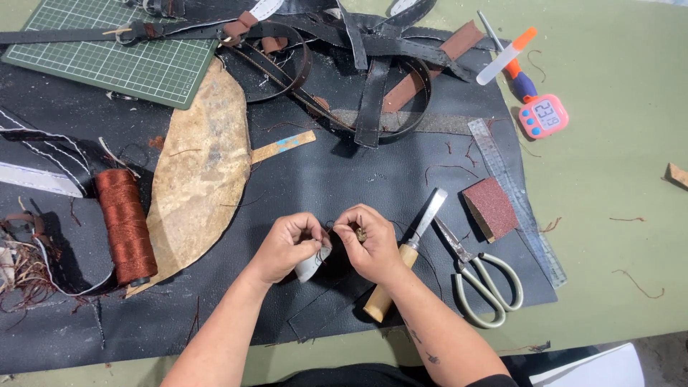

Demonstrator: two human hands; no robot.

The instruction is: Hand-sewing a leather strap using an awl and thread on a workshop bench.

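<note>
My left hand [288,246] is closed around a small grey-white leather piece [312,264] just above a black leather sheet [337,179]. My right hand [369,244] pinches a small brownish bit at its fingertips, touching the left hand. A thin dark thread runs between the two hands. Directly right of my right hand lies a wooden-handled chisel [405,258] with a flat metal blade.
A spool of rust-brown thread [126,223] lies at left beside a tan leather scrap [201,172]. Scissors [481,279], a sanding block [490,208] and a clear ruler [516,193] sit at right. Behind are black straps [373,79], a green cutting mat [115,50] and a pink timer [543,115].
</note>
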